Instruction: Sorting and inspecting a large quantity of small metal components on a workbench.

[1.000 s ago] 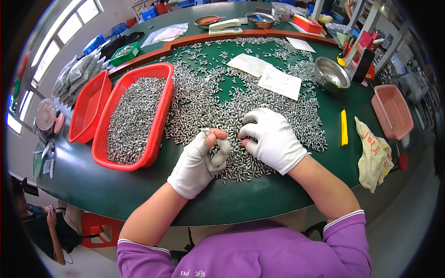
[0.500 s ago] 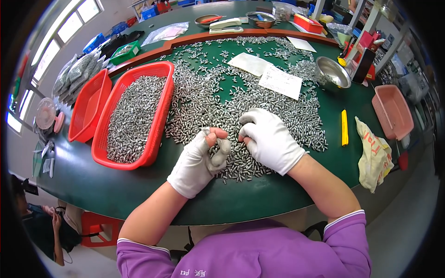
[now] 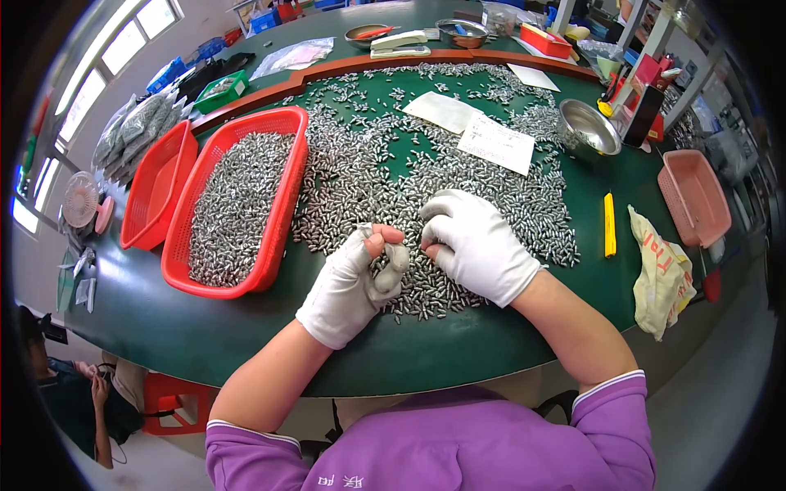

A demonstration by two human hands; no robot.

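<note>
A wide spread of small silvery metal pieces (image 3: 352,192), bullet-shaped, covers much of the green table in front of me. My left hand (image 3: 350,282), in a white glove with thumb and forefinger tips bare, is curled closed at the near edge of the spread. Whatever lies between its fingers is too small or hidden to name. Just to its right, my right hand (image 3: 475,245), gloved too, rests low over the pieces with its fingertips pinched together; what they hold cannot be seen. A red plastic basket (image 3: 301,155) heaped with the same pieces stands left of my hands.
Another red basket (image 3: 147,196) sits farther left. Paper slips (image 3: 498,146) lie on the pieces, with a metal bowl (image 3: 588,129) right of them. A yellow cutter (image 3: 609,225), a cloth bag (image 3: 661,274) and a pink basket (image 3: 694,196) are at right. A wooden strip (image 3: 360,67) borders the back.
Both hands keep nearly the same place and pose. The left fingers have shifted very slightly; nothing else has visibly moved.
</note>
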